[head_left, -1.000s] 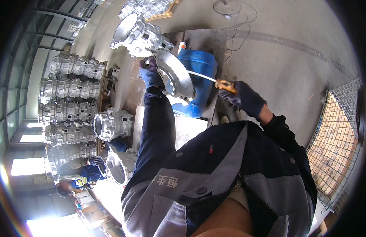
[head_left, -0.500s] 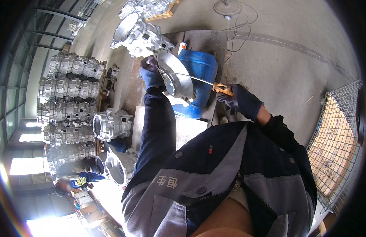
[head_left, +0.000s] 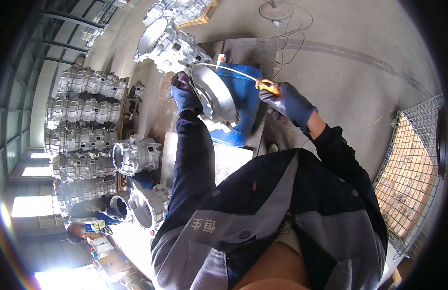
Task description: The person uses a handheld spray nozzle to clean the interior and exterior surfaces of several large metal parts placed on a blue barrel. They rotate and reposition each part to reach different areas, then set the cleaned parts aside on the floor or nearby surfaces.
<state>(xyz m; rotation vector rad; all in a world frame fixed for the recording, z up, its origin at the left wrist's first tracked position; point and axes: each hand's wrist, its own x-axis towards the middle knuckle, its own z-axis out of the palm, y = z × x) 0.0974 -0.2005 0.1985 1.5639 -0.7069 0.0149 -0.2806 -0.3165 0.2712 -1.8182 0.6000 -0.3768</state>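
My left hand (head_left: 186,91), in a blue and dark glove, is closed on the left edge of a silver cast-metal housing (head_left: 223,99). This bell-shaped casting lies tilted on a blue plastic drum (head_left: 247,104), its wide round opening toward the right. In my gloved right hand (head_left: 291,102) is a long-shafted hand tool (head_left: 268,87) with a yellow-orange handle. Its thin metal shaft reaches left across the opening, with the tip at the housing's far rim. I cannot make out the tip's shape.
Another silver casting (head_left: 168,46) stands just beyond the housing. Stacked castings (head_left: 83,106) fill the left side, where a co-worker (head_left: 83,229) bends over. A wire mesh cage (head_left: 410,179) stands at right. A cable (head_left: 301,36) lies on the far floor.
The tool's shaft has shifted from the middle of the housing's opening to its far rim. My right hand has moved slightly away from me and left; the left hand keeps its hold.
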